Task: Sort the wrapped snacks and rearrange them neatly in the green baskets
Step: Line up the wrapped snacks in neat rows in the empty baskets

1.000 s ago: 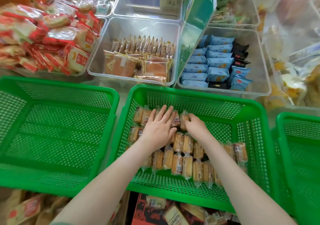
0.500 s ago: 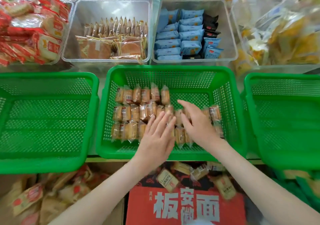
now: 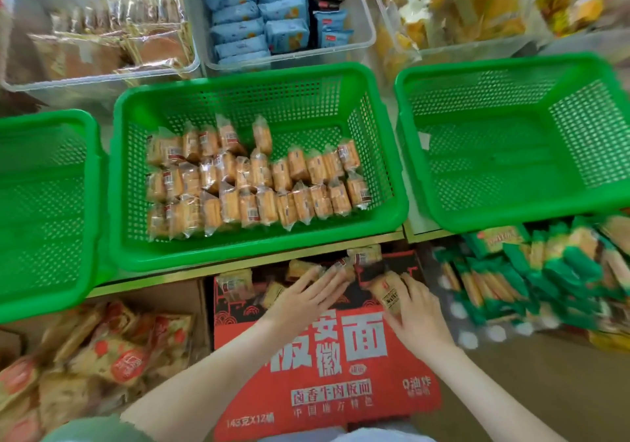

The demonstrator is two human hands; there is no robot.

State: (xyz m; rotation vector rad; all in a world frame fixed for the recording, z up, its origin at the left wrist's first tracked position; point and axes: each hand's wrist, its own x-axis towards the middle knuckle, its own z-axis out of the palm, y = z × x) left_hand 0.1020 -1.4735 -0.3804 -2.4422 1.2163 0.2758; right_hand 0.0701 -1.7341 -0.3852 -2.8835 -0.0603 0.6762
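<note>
Touching both hands (image 3: 308, 296) (image 3: 419, 312): wrapped snacks (image 3: 388, 293)

The right basket (image 3: 494, 66) lies wholly open — wrapped snacks (image 3: 252, 182) crowd the middle basket (image 3: 238, 80).

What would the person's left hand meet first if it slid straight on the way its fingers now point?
Most likely the small clear-wrapped golden snack lying on the red cardboard box, right at the left hand's fingertips; blur hides whether they already touch.

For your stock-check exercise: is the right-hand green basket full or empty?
Empty: the right-hand green basket shows only bare mesh floor and walls.
</note>
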